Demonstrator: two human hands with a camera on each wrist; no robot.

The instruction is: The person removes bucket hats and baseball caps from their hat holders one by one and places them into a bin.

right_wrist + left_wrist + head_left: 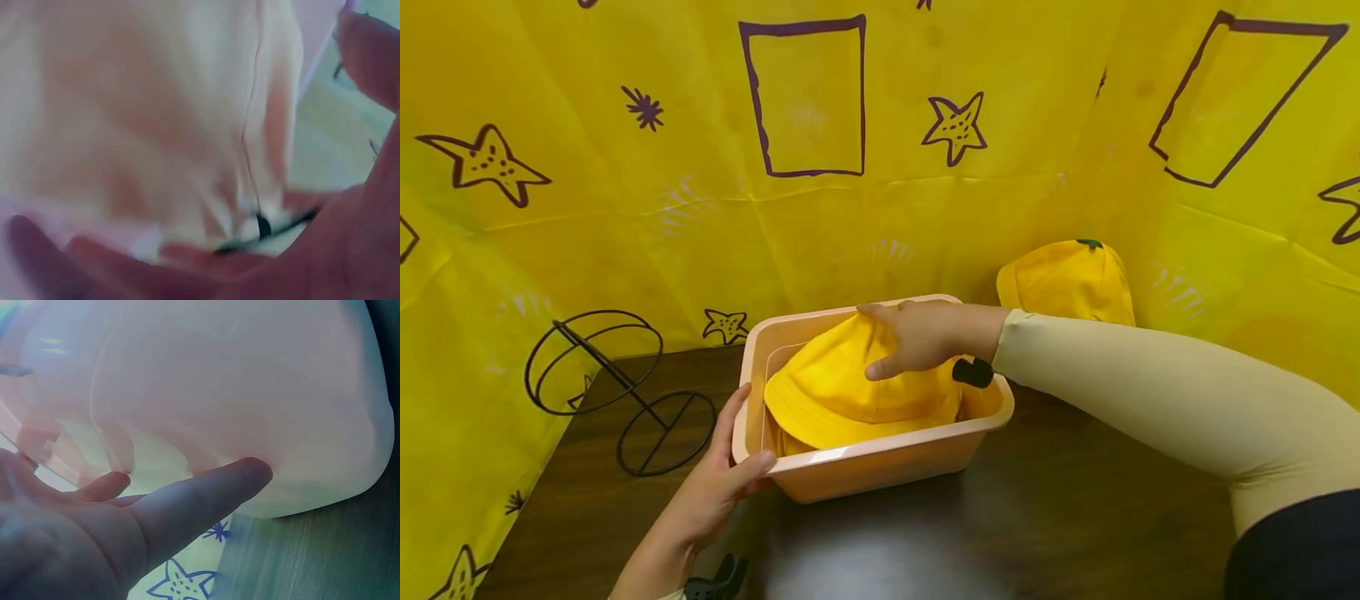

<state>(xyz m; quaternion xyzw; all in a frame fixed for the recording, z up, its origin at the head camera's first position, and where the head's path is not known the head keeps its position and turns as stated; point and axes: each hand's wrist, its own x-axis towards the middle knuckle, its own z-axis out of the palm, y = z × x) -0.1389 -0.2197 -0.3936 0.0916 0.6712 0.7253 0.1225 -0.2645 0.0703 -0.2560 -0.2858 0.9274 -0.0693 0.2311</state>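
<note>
My left hand (718,475) holds the left front corner of a pale pink plastic basin (880,467), thumb by the front rim and fingers along the left end. Fingers press against the basin's smooth outer wall (250,381) in the left wrist view. Inside the basin sits a yellow brimmed hat (835,383), brim towards the front left. Above its crown reaches my right hand (917,337), thumb and fingers spread apart. Seen from the right wrist, those fingers lie by the crown (156,112) near a dark green tip (264,226); whether they touch it is unclear.
Behind my right forearm, another yellow hat (1067,279) with a green top rests near the back wall. A black wire stand (625,383) with two rings is left of the basin. Yellow patterned sheeting (895,217) hangs around the dark wooden table (1075,517).
</note>
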